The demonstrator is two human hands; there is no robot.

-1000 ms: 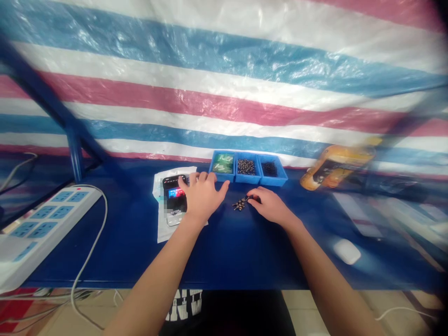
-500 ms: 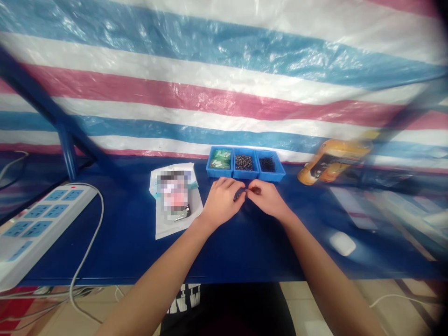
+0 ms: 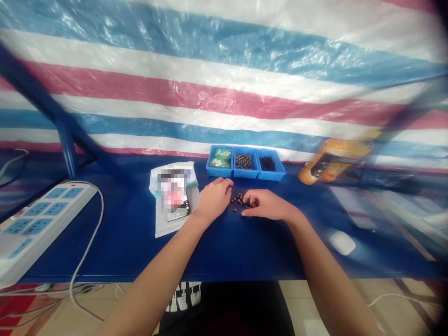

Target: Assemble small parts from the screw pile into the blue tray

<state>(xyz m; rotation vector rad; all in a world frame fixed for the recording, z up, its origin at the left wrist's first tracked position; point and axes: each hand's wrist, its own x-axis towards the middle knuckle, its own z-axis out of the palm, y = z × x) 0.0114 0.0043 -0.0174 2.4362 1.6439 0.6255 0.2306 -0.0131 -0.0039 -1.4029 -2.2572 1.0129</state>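
A small pile of dark, brassy metal pieces point(image 3: 239, 199), like those in the middle bin, lies on the blue table point(image 3: 241, 252) between my hands. At the pile's left edge is my left hand point(image 3: 216, 197), palm down, fingers loosely bent and nothing visible in them. On the right, my right hand point(image 3: 266, 204) holds its thumb apart from its curled fingers, with the tips close to the pieces. Just beyond stand three joined blue bins: the left bin point(image 3: 209, 171) with green-and-white packets, the middle bin point(image 3: 245, 173) with brassy pieces, the right bin point(image 3: 272, 176) with thin black pieces.
On a white plastic bag point(image 3: 164, 228) at left lies a phone point(image 3: 180, 212) with its screen lit. A power strip point(image 3: 52, 233) and its cable are farther left. To the right are an orange bottle point(image 3: 332, 161), a white rounded case point(image 3: 343, 243) and blurred packages point(image 3: 413, 219).
My hands have moved apart, my left to the left and my right slightly down with its fingers opening. Loose metal pieces now show on the table between them.
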